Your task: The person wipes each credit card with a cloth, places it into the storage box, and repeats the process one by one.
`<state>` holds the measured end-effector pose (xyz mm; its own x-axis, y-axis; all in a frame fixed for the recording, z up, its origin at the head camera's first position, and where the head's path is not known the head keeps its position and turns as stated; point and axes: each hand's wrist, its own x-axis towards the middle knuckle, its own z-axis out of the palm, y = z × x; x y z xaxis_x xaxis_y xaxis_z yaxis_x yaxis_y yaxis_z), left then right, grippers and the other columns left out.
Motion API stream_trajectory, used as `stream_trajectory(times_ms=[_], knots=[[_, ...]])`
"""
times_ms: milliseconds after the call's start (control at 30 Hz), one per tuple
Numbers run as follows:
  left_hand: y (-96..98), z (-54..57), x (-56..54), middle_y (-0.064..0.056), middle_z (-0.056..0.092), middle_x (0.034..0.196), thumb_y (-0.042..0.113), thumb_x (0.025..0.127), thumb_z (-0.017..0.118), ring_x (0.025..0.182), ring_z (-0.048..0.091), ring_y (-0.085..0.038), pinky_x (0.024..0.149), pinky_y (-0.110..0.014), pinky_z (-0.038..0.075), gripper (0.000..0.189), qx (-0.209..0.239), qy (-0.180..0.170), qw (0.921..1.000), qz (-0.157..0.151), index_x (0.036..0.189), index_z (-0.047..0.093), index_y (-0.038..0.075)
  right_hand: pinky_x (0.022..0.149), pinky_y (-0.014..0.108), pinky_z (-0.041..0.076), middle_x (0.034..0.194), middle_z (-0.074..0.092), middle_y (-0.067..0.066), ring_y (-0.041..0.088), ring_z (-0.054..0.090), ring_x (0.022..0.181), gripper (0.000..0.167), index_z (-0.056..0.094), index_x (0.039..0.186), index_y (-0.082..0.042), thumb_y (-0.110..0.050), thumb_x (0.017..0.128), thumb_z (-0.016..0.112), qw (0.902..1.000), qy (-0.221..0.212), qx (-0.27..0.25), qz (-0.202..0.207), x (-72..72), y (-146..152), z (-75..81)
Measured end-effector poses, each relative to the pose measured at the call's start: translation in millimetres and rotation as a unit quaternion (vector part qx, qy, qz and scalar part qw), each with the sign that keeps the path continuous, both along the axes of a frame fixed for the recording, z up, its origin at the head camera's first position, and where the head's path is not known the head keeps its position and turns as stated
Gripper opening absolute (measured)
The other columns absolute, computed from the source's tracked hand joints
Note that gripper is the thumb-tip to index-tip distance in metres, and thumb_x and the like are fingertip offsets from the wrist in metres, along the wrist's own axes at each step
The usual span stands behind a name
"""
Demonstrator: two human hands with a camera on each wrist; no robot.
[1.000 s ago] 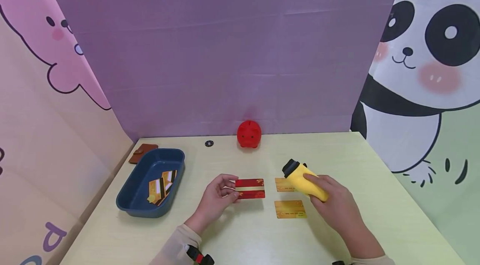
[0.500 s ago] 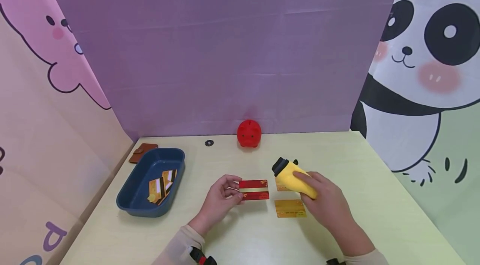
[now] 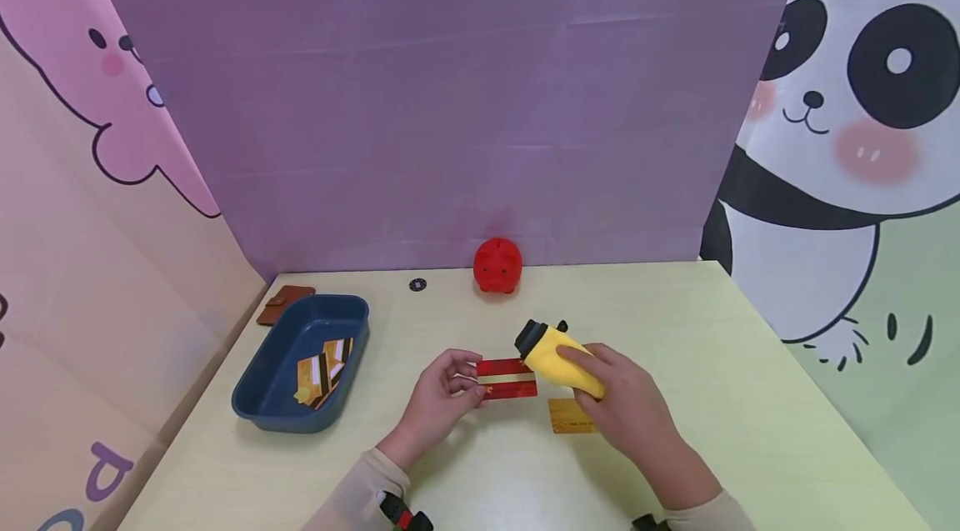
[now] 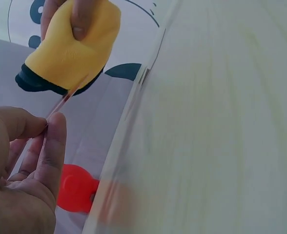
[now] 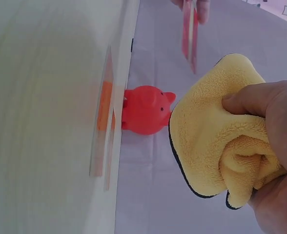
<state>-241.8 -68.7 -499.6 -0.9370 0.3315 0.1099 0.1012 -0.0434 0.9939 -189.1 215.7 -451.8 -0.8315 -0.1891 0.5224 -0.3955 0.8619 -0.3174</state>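
Observation:
My left hand (image 3: 446,398) pinches a red card (image 3: 506,390) with a pale gold band by its left edge, above the table. My right hand (image 3: 626,398) grips a folded yellow cloth (image 3: 562,362) with black trim. The cloth overlaps the card's right end in the head view; in the left wrist view its dark edge (image 4: 41,83) meets or nearly meets the card's far end. Below the right hand a gold card (image 3: 570,416) lies on the table, partly covered by the fingers. Another card near it shows edge-on only in the right wrist view.
A blue basin (image 3: 262,402) at the left holds several gold cards (image 3: 313,377). Behind it lies a brown wallet (image 3: 285,303). A black round chip (image 3: 417,285) and a red piggy bank (image 3: 497,266) are near the table's back edge, before a purple backdrop (image 3: 450,97).
My right hand has moved left with the yellow cloth, from over the gold cards to the red card. My left hand shifted slightly right, then held still.

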Motion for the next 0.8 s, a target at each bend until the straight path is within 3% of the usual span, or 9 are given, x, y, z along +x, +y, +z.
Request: stream_trajectory(times_ms=[300,733,800], knots=[[-0.9,0.4,-0.9,-0.018,0.062,0.118,-0.003,0.095,0.075,0.104,0.07,-0.031,0.084,-0.043,0.064,0.044,0.022,0.005,0.9997,-0.01,0.134,0.06,0.009,0.073,0.036,0.06,0.114,0.07,0.001,0.02,0.065,0.088,0.06,0.075,0.13,-0.026,-0.004,0.076,0.088,0.9998,-0.017,0.014,0.006,0.1,-7.8,-4.8],[4.7,2.9,4.4,-0.033,0.055,0.126,-0.007,0.094,0.073,0.106,0.07,-0.03,0.086,-0.043,0.063,0.046,0.044,-0.009,0.9987,-0.025,0.136,0.059,0.006,0.085,0.045,0.063,0.122,0.069,0.006,0.029,0.07,0.103,0.062,0.076,0.127,-0.027,-0.006,0.071,0.093,0.9957,0.017,0.082,0.04,5.8,-18.9,-9.6],[4.5,3.4,4.5,-0.031,0.055,0.125,-0.008,0.094,0.073,0.106,0.069,-0.029,0.086,-0.044,0.063,0.047,0.048,-0.012,0.9984,-0.025,0.136,0.059,0.006,0.083,0.044,0.063,0.122,0.069,0.006,0.029,0.07,0.103,0.062,0.076,0.127,-0.026,-0.005,0.071,0.092,0.9959,0.019,0.08,0.037,5.2,-17.1,-9.7]])
